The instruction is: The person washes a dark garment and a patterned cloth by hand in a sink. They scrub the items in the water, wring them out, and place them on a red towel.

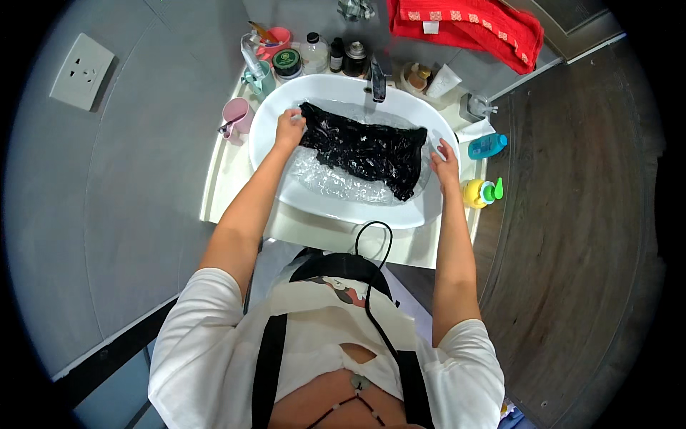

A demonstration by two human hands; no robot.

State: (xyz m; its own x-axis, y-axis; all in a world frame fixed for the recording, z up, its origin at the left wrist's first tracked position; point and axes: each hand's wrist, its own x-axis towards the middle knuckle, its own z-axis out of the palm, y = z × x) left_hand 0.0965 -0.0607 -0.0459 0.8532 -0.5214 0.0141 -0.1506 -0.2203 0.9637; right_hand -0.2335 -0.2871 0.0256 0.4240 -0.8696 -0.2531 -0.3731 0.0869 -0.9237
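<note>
We have the black cloth (368,150) spread wet in the white basin (336,209), in clear water (321,177). Left hand (289,130): grip seems to pinch its upper left corner. Right hand (446,166): grip loosely spread beside the right end, contact unclear. We'd best hold both ends evenly, work low, and avoid splashing over the rim.

one wide fisheye view looks steeply down from the wearer's head, fairly near, with the torso (325,314) below and the white washbasin (321,208) just above centre.
</note>
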